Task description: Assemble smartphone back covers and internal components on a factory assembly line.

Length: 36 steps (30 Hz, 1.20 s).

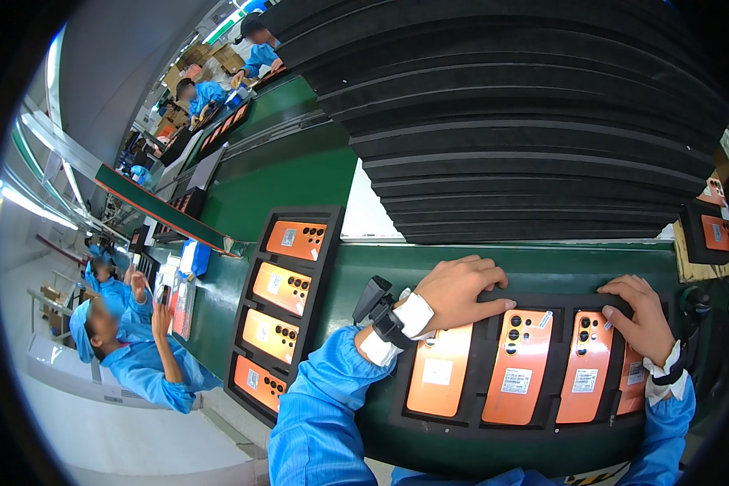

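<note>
Black tray stack; left hand and right hand, both half-spread, on a phone tray.

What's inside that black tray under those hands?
In the tray: four orange phones, backs up. The left hand partly hides the leftmost phone, the right hand the rightmost phone. What lies beneath the phones is covered.

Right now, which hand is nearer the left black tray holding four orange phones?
Left: left hand is right of the black phone tray; right hand is farther right.

Two foreground trays, four orange phones in each
</note>
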### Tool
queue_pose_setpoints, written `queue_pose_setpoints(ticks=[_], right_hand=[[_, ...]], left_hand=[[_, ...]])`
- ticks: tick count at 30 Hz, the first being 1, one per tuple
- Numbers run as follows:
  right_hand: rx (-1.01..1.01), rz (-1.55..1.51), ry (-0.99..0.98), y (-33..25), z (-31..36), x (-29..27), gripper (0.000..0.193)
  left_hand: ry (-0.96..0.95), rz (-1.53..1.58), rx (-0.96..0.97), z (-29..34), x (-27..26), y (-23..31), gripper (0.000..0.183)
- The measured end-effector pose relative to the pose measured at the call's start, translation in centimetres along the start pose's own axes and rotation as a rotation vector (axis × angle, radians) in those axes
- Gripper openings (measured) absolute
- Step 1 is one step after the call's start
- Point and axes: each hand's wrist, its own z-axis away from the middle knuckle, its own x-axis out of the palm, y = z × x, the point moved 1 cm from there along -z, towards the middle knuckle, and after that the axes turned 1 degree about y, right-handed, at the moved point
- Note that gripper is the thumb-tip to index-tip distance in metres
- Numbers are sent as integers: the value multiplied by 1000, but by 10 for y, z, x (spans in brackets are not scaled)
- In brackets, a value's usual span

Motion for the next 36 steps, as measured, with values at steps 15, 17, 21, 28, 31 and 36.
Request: queue_pose_setpoints(ticks=[15, 17, 21, 28, 31, 36], right_hand=[[-16, 2, 15, 1, 1, -2, 31], [-26, -3, 16, 1, 1, 1, 31], [-38, -19, 9, 2, 1, 2, 32], [-67, -25, 29, 4, 1, 4, 33], [-47, -24, 49, 5, 4, 4, 33], [-34, -57, 66, 5, 3, 8, 33]], left_hand=[[-29, 7, -25, -1, -4, 5, 45], [-45, 11, -41, 1, -7, 7, 42], [111, 167, 322, 10, -22, 37, 28], [453, 622, 933, 25, -66, 158, 27], [411, 633, 1097, 30, -68, 185, 35], [451, 1136, 1161, 23, -70, 212, 25]])
